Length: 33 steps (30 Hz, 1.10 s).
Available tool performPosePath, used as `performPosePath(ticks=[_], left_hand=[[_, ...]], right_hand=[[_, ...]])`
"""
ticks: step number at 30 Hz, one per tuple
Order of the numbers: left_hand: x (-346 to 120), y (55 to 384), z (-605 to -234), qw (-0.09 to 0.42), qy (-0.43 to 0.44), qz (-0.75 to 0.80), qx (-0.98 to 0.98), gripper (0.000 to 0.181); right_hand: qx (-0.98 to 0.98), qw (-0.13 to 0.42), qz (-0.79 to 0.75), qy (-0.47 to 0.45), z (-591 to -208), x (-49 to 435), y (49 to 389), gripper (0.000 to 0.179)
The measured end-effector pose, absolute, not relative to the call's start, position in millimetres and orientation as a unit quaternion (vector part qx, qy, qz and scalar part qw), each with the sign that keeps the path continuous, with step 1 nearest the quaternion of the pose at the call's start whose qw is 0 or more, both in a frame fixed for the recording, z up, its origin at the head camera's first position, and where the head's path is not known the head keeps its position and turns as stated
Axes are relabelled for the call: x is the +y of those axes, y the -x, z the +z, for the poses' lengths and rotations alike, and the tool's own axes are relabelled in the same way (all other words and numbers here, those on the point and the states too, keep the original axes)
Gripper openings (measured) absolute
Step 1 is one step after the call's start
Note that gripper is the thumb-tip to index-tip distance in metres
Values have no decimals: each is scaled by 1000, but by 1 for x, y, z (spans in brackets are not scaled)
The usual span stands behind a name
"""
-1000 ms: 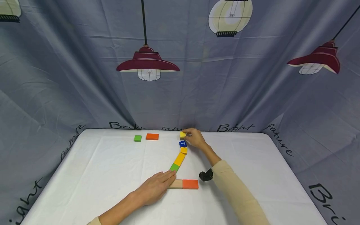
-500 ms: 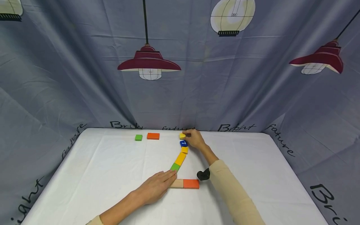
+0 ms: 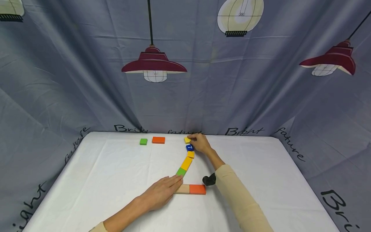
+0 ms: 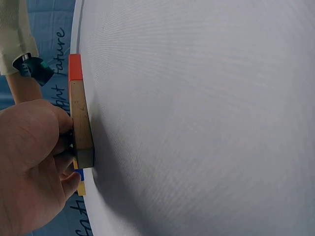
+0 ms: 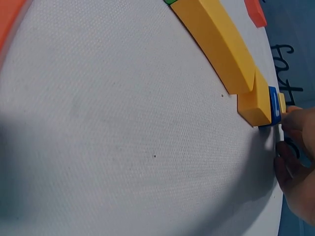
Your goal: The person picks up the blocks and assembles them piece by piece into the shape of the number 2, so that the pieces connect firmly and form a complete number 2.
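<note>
At the far side of the table my right hand [image 3: 200,143] pinches a small yellow block [image 3: 187,140] between thumb and fingers. Just in front of that block sits a blue block [image 3: 189,147] with a white mark. A short yellow block [image 3: 190,154], a longer yellow block [image 3: 186,163] and a green block [image 3: 181,171] continue the curved row toward me. My left hand [image 3: 162,193] lies over the row's near end, fingers extended, touching the green block's near edge. Its fingers partly cover a plain wooden block [image 3: 182,189], which adjoins an orange block [image 3: 197,189].
A loose green block [image 3: 143,141] and another orange block [image 3: 158,140] lie near the table's far edge, left of the row. A black device [image 3: 209,179] sits at the right wrist. A grey printed curtain [image 3: 203,96] hangs behind the white-covered table [image 3: 116,180].
The right hand has shifted the small yellow block slightly toward the blue block and turned it a little. The left hand stays in place. The head view has shifted slightly.
</note>
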<state>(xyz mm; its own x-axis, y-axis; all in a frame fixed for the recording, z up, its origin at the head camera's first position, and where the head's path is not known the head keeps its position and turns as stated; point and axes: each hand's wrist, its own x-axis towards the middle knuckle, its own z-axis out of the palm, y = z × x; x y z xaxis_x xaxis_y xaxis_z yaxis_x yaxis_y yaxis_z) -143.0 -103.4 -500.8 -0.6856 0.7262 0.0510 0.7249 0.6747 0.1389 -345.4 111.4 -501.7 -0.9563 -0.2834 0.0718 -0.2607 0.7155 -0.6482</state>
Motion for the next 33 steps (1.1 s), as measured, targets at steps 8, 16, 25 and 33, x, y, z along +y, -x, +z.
performPosePath(ticks=[8,16,25,33], left_hand=[[-103,143,-502,7,-398,73,915,51],[-104,143,-503,-2,-400,70,914,52],[-104,143,-504,-10,-400,72,914,51],[-104,144,-502,-2,-400,75,913,50]], right_hand=[[931,25,-341,130,-504,109,347,28],[932,27,-338,127,-504,107,348,27],[931,34,-342,125,-501,105,346,26],[930,32,-345,126,-504,105,348,26]])
